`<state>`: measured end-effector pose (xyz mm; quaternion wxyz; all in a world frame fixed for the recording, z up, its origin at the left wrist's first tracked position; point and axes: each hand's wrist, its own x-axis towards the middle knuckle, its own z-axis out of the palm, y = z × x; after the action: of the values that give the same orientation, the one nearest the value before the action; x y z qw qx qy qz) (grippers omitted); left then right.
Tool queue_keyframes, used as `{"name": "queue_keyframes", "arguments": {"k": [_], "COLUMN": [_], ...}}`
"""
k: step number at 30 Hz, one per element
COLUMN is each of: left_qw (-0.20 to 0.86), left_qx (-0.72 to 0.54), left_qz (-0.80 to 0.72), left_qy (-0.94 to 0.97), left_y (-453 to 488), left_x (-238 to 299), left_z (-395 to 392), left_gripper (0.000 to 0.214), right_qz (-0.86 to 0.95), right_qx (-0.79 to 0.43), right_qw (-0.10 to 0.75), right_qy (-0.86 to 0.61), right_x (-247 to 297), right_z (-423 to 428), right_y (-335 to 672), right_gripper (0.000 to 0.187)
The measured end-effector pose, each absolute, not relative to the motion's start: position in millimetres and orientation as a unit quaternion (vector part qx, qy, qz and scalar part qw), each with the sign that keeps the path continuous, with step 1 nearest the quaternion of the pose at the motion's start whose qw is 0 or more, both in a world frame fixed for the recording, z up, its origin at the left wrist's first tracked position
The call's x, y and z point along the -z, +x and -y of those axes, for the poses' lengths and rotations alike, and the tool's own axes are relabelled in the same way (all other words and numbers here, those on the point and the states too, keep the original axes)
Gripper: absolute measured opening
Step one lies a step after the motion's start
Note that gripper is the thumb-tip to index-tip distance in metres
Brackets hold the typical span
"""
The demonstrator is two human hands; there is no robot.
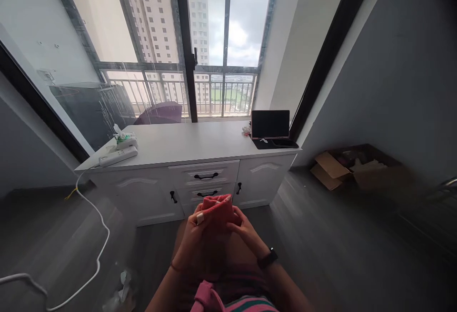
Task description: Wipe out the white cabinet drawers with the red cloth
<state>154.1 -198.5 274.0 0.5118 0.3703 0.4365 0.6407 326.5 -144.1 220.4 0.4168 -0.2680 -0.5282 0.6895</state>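
Observation:
A folded red cloth (220, 214) is held up in front of my body, between both hands. My left hand (194, 229) grips its left side, with a small white tag showing by the fingers. On the right side my right hand (243, 226) is closed on the cloth, thumb toward me. A dark band (267, 258) sits on my right wrist. The lower part of the cloth is in shadow, and I cannot make out whether it is a towel or a garment.
Ahead stands a white cabinet (200, 141) with drawers. On it are a power strip (117, 156), a tissue pack (125, 139) and a tablet (270, 124). A white cable (103, 221) crosses the floor at left. An open cardboard box (378, 176) lies at right.

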Motion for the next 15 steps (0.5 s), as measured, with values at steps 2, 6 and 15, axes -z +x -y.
{"name": "queue_keyframes", "arguments": {"k": [2, 6, 15], "left_qw": [0.446, 0.357, 0.333], "left_qx": [-0.636, -0.589, -0.616], "left_qz": [-0.448, -0.461, -0.451], "left_qy": [0.443, 0.559, 0.553], "left_y": [142, 122, 112], "left_x": [-288, -311, -315], "left_z": [188, 180, 198], "left_gripper": [0.030, 0.023, 0.031], "right_qz": [0.547, 0.652, 0.772], "right_qx": [-0.664, -0.511, -0.310], "right_qw": [0.440, 0.504, 0.513], "right_qy": [-0.257, -0.246, -0.212], "right_x": [-237, -273, -313], "right_z": [133, 120, 124], "right_y": [321, 312, 299], "right_gripper": [0.079, 0.083, 0.002]}}
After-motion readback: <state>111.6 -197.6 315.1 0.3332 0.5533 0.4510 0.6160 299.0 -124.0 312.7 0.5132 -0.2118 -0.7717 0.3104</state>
